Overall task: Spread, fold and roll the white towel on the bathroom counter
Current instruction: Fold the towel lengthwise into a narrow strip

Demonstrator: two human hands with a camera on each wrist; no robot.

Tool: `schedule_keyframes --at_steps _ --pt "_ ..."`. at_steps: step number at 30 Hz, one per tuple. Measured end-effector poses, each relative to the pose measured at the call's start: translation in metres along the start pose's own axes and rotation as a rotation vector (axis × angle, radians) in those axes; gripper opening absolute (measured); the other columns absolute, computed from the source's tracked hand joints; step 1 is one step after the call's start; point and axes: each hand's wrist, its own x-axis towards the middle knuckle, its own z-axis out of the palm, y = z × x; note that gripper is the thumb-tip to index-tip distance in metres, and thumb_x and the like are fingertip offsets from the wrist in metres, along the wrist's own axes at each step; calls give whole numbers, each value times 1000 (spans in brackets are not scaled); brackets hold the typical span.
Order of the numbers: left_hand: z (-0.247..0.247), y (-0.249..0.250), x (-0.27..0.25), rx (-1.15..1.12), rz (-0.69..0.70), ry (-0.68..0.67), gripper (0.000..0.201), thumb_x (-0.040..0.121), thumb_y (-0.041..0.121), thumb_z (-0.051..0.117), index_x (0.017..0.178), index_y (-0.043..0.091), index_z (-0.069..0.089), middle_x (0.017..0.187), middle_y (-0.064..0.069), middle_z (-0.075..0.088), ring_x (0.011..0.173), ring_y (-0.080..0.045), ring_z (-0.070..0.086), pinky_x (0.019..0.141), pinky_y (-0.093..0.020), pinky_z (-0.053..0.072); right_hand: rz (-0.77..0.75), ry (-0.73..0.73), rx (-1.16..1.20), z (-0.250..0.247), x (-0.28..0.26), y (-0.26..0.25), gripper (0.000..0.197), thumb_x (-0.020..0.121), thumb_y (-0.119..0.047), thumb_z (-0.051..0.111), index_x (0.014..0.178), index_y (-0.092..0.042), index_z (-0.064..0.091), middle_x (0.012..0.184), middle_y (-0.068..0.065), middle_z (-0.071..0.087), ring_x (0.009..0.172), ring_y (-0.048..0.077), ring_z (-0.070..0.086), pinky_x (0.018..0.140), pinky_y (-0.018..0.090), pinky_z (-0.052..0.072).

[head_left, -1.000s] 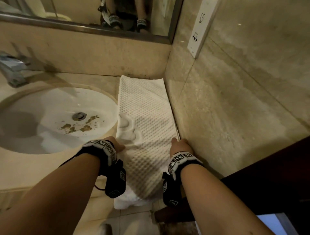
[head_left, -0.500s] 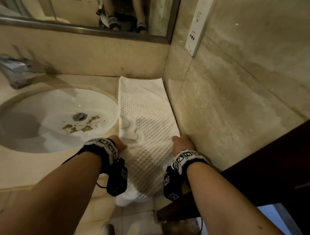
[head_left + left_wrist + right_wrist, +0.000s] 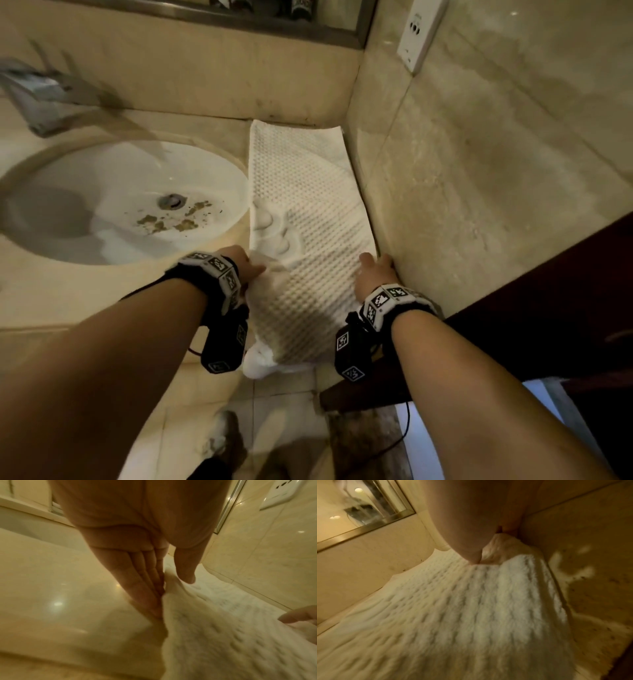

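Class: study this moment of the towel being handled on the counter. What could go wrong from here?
1. The white towel hangs over the counter's front edge; if the left hand or right hand loosens, it may slide to the floor.
2. Its left edge lies beside the sink, which holds brown debris; a sideways shift could soil it.

Beige stone bench with an oval white sink sunk into it; brown debris beside the drain. Metal tap at far left. Mirror frame runs above the backsplash. Mottled stone wall on the right carries a white socket plate. Dark wooden door lower right. Tiled floor below. Dim warm light.
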Motion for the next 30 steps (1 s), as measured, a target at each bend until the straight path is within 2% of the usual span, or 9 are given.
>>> schedule_keyframes --at_steps 3,6,8,11,13,16,20,25,30 --pt "4 -11 -14 -219 -56 -118 36 95 29 55 108 -3 65 76 -10 66 66 -20 61 73 -32 54 10 28 83 3 -9 4 43 94 -11 37 137 -19 30 138 16 22 122 37 41 104 43 39" --pt "10 -19 -32 -374 -84 -115 30 93 17 60 114 -5 61 64 -7 63 55 -17 61 47 -20 55 21 69 132 12 -18 7 51 93 -9 34 140 -24 25 143 15 17 127 37 35 107 46 35" --pt "17 -23 -36 -403 -70 -85 30 90 17 63 114 -1 61 70 -6 64 65 -18 60 59 -25 56 21 90 151 19 -24 10 54 91 -7 34 141 -26 23 143 14 14 128 37 32 107 46 34" --pt "37 -39 -40 -430 -75 -122 31 90 16 63 113 -4 62 52 0 66 65 -19 58 69 -30 52 3 128 142 30 -34 15 55 89 -5 35 139 -25 24 140 14 16 125 36 32 106 44 35" --pt "53 -47 -46 -391 -64 -209 39 92 15 60 129 2 54 87 -8 72 75 -24 58 74 -35 48 -3 165 124 34 -39 19 54 91 -5 35 140 -23 24 138 15 20 124 36 34 103 41 35" --pt "74 -52 -45 -163 20 -220 46 95 23 55 139 15 44 135 -7 53 115 -26 55 93 -32 47 -15 195 75 35 -41 23 53 92 -3 35 141 -21 23 137 19 23 122 37 37 98 38 39" --pt "93 -46 -38 -100 83 -149 44 94 31 54 132 10 51 127 -16 58 114 -30 56 87 -34 45 -40 192 -31 32 -40 21 44 95 -7 29 137 -19 28 132 24 33 115 40 44 91 42 42" --pt "102 -55 -34 -96 46 -102 51 97 33 47 140 7 38 133 -19 51 116 -35 54 92 -38 46 -88 168 -211 22 -38 19 34 99 -16 24 132 -12 33 126 24 37 107 41 50 81 44 46" --pt "107 -68 -37 -304 28 -262 57 94 24 55 143 9 28 137 -15 47 100 -29 59 81 -40 52 -25 185 -165 19 -29 15 31 96 -17 32 126 -8 35 129 21 33 113 43 47 87 50 45"
